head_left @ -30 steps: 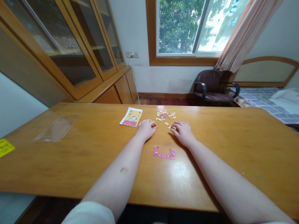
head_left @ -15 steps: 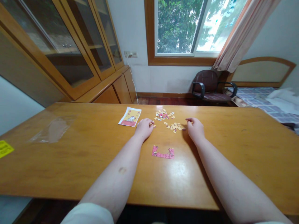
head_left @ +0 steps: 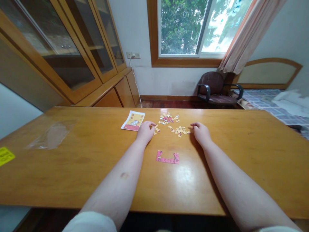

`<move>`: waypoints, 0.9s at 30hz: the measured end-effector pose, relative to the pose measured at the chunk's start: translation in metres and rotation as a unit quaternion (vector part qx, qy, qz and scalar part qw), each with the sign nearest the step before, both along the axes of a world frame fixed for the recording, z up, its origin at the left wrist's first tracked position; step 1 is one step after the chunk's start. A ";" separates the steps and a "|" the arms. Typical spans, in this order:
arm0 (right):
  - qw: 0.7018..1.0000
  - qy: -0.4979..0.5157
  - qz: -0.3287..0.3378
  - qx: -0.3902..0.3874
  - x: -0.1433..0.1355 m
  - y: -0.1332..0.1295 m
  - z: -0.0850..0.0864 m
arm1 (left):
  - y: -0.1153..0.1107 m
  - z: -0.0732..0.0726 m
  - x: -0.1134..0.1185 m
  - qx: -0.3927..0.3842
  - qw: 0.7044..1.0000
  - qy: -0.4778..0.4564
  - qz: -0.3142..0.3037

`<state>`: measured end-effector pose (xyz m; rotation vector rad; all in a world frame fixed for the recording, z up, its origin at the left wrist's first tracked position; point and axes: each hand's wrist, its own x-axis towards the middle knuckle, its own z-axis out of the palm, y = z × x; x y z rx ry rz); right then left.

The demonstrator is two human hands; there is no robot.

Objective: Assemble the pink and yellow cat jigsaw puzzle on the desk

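Note:
My left hand [head_left: 145,131] rests on the table just left of a few yellow puzzle pieces [head_left: 156,129], its fingers apart and reaching over toward them. My right hand [head_left: 201,132] lies at the right end of a spread of yellow puzzle pieces [head_left: 180,130], fingers loosely stretched and nothing visible in them. Behind these is a mixed pile of pink, yellow and pale puzzle pieces [head_left: 167,119]. Nearer to me sits a joined pink puzzle section [head_left: 167,160], U-shaped with its gap facing away. A picture card [head_left: 132,121] of a white animal on yellow and pink touches or nearly touches my left hand.
A clear plastic bag [head_left: 54,135] lies on the left of the wooden table [head_left: 96,174], with a yellow label [head_left: 6,156] at its left edge. Beyond the table are a glass-door cabinet [head_left: 96,77], an office chair [head_left: 213,88] and a bed [head_left: 263,100].
My left hand has drawn slightly left and back off the few yellow pieces, which show more fully now. My right hand has barely moved. The whole view has shifted a little.

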<state>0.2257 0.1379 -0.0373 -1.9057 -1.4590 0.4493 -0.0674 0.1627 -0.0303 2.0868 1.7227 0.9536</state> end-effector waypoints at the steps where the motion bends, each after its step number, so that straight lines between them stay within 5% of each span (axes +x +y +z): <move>1: 1.000 -0.017 0.011 -0.013 0.000 0.000 0.001 | 0.000 0.000 0.000 -0.001 1.000 -0.001 0.002; 10: 0.963 -0.231 0.121 -0.063 -0.002 -0.011 0.017 | -0.001 0.002 0.001 -0.006 1.000 0.010 0.002; 15: 0.953 -0.265 0.135 -0.052 -0.002 -0.010 0.014 | -0.002 0.003 0.002 -0.006 1.000 0.010 0.001; 22: 0.975 -0.161 0.128 -0.086 -0.003 -0.012 0.018 | 0.000 0.000 0.003 -0.003 1.000 0.024 -0.013; 27: 0.973 0.009 0.212 -0.092 -0.024 -0.023 0.022 | -0.002 0.000 0.006 -0.005 1.000 0.025 -0.014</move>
